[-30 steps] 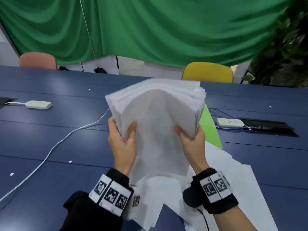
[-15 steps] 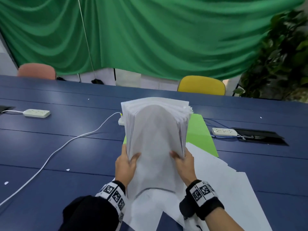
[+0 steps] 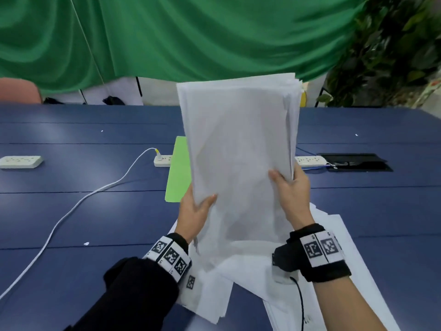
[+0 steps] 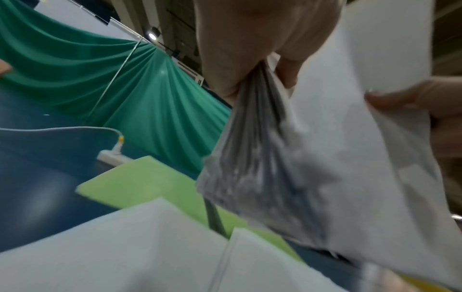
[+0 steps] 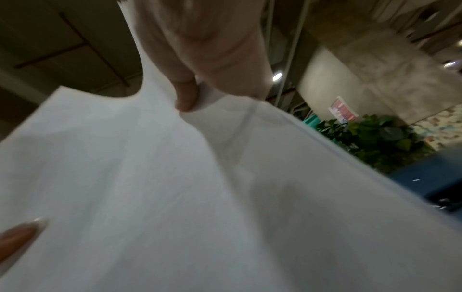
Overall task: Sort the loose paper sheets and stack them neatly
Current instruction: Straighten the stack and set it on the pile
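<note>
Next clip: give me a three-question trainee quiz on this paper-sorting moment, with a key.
1. True or false: the left hand and the right hand both grip the white paper stack.
2. What colour is the sheet lying on the table behind the stack?
3. The stack is: A) flat on the table, B) held upright, C) rolled into a tube.

Key: 1 true; 2 green; 3 B.
</note>
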A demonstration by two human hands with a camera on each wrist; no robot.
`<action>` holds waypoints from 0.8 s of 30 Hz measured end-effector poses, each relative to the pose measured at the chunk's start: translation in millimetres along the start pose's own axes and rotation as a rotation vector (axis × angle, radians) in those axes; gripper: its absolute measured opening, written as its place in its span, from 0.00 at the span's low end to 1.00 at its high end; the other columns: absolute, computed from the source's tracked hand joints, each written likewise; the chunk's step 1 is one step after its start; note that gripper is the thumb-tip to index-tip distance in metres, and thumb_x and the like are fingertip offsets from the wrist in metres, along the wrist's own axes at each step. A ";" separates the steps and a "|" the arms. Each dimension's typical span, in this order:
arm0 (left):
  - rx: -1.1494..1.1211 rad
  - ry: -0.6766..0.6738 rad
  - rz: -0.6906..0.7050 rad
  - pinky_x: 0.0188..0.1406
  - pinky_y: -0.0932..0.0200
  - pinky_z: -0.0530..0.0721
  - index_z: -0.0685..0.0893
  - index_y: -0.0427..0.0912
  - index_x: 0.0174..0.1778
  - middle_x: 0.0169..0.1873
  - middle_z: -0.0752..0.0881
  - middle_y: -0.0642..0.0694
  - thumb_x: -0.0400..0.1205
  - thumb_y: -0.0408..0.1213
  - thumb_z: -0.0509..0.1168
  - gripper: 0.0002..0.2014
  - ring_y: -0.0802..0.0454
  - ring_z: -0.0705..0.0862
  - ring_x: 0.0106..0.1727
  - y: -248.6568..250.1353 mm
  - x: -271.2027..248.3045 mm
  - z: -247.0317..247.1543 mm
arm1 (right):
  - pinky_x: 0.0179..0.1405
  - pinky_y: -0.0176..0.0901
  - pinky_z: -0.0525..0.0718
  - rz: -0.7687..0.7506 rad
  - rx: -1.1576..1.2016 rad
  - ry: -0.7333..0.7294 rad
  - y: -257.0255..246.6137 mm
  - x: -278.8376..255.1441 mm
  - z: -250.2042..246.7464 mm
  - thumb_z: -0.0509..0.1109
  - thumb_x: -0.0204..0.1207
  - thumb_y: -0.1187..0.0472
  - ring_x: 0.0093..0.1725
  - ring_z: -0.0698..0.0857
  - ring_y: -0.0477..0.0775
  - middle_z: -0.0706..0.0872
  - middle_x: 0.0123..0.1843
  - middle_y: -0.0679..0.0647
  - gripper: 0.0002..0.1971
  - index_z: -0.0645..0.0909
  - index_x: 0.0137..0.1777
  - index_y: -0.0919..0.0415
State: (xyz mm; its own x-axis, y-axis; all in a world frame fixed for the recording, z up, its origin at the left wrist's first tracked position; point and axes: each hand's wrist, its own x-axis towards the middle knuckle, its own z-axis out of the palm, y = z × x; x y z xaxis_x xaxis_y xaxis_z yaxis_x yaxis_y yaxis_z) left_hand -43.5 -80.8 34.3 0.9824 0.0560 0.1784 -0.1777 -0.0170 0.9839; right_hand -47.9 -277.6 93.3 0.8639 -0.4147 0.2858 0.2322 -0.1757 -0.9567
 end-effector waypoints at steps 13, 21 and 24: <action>0.824 -0.525 -0.684 0.61 0.56 0.74 0.68 0.32 0.70 0.68 0.76 0.38 0.77 0.52 0.68 0.34 0.42 0.76 0.68 -105.4 -11.5 93.2 | 0.64 0.48 0.73 0.847 -0.389 0.059 179.3 -19.6 -108.1 0.65 0.79 0.62 0.67 0.77 0.64 0.76 0.69 0.68 0.28 0.62 0.74 0.75; 1.140 -0.435 -0.638 0.68 0.47 0.68 0.74 0.40 0.67 0.69 0.64 0.40 0.70 0.66 0.67 0.38 0.38 0.64 0.69 -106.2 -5.2 100.9 | 0.76 0.48 0.64 0.865 -0.603 -0.113 191.4 -18.0 -113.4 0.68 0.77 0.52 0.78 0.65 0.64 0.62 0.79 0.69 0.44 0.46 0.78 0.78; 1.069 -0.435 -0.641 0.69 0.46 0.69 0.78 0.39 0.58 0.70 0.62 0.41 0.69 0.63 0.70 0.33 0.38 0.64 0.70 -105.5 -2.2 99.3 | 0.71 0.50 0.68 0.877 -0.611 -0.129 191.3 -15.8 -115.8 0.70 0.76 0.52 0.74 0.70 0.66 0.69 0.76 0.68 0.41 0.51 0.76 0.75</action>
State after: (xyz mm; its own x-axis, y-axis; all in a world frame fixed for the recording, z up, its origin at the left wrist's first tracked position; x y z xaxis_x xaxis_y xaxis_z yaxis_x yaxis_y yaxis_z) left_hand -21.1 -178.3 -70.5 0.8486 0.0297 -0.5282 0.2593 -0.8936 0.3663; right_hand -69.0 -408.1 -87.8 0.6694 -0.5224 -0.5282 -0.7229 -0.2943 -0.6252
